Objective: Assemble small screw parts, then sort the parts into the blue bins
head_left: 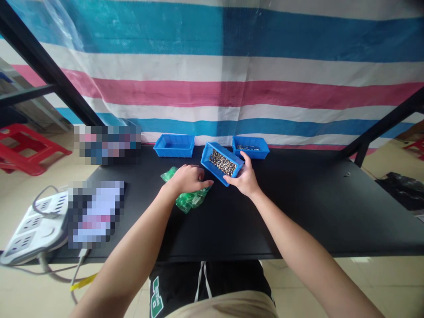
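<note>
A blue bin holding many small metal screws is gripped at its right end by my right hand, thumb on the near rim; it is tilted toward me. My left hand rests over green plastic bags to the left of that bin. Its fingers are curled downward and partly hidden, so what they hold is unclear. Behind stand two more blue bins: the left one shows nothing inside, and the right one contains some small metal pieces.
The black table has a small metal piece near its right side. A white power strip and a blurred-out phone-like object lie at the left. Black frame posts rise at both sides before a striped sheet.
</note>
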`<state>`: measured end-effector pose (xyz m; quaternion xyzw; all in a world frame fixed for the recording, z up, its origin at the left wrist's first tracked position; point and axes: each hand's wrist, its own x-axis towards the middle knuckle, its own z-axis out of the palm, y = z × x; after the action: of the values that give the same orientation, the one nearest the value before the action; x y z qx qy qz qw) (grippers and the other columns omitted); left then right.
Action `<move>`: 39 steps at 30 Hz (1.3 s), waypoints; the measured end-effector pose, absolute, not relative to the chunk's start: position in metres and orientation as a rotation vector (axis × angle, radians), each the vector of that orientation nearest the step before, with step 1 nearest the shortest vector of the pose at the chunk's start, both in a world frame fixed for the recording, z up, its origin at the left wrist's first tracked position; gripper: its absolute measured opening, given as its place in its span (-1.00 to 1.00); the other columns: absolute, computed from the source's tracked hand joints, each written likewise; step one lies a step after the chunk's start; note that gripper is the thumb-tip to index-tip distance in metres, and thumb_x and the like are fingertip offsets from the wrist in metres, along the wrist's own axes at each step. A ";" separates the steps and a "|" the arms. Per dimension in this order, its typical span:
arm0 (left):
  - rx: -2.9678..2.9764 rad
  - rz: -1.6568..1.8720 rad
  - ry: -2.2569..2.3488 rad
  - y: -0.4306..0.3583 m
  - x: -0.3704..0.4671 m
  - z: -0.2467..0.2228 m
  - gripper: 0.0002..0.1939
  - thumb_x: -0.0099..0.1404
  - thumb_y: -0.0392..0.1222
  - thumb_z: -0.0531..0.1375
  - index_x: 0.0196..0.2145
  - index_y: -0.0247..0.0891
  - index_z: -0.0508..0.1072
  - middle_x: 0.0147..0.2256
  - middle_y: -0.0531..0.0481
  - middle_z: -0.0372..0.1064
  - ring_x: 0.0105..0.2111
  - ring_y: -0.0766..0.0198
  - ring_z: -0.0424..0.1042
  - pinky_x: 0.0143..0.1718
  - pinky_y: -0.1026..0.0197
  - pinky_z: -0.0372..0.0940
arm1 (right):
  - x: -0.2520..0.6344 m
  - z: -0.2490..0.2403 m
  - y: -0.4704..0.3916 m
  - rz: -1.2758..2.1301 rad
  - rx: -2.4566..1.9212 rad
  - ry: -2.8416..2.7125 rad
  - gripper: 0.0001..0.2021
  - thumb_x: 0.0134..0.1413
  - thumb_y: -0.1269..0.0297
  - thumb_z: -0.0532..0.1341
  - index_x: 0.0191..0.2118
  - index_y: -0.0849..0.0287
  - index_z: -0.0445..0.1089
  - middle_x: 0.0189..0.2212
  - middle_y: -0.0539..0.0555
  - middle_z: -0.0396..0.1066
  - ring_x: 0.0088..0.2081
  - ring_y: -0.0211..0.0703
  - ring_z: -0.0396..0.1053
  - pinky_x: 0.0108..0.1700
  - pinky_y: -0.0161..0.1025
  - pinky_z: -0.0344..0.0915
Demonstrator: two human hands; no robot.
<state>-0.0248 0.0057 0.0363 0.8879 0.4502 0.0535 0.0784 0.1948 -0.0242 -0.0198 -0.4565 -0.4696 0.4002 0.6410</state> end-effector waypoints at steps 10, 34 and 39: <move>2.689 0.199 1.237 0.010 -0.026 0.035 -0.72 0.12 0.07 0.21 -0.34 -0.18 0.49 -0.24 -0.03 0.45 -0.22 0.12 0.44 -0.20 0.14 0.28 | 0.195 -0.016 -0.030 0.825 -1.090 -1.214 0.05 -0.52 0.32 0.51 0.25 0.02 0.12 -0.10 0.09 0.49 -0.08 0.12 0.48 0.03 0.09 0.40; 2.643 0.563 1.346 0.006 -0.010 0.005 -0.08 0.12 0.35 0.18 0.26 -0.26 0.09 0.20 -0.33 0.01 0.18 -0.20 0.06 0.17 -0.21 0.10 | 0.192 -0.009 -0.038 0.694 -1.208 -1.468 -0.07 -0.47 0.21 0.52 0.18 0.02 0.23 -0.16 0.09 0.49 -0.15 0.11 0.47 -0.03 0.07 0.39; 2.637 0.596 1.339 0.005 -0.010 0.005 -0.21 0.22 0.25 0.13 0.26 -0.25 0.10 0.22 -0.34 -0.02 0.20 -0.24 0.04 0.15 -0.26 0.09 | 0.192 -0.016 -0.038 0.796 -1.088 -1.376 0.00 -0.35 0.20 0.49 0.29 0.04 0.07 -0.06 0.13 0.46 -0.11 0.10 0.48 -0.01 0.05 0.41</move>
<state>-0.0101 0.0052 0.0050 0.8723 0.4430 0.1972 0.0623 0.1916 -0.0376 -0.0160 -0.4638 -0.5863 0.3394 0.5710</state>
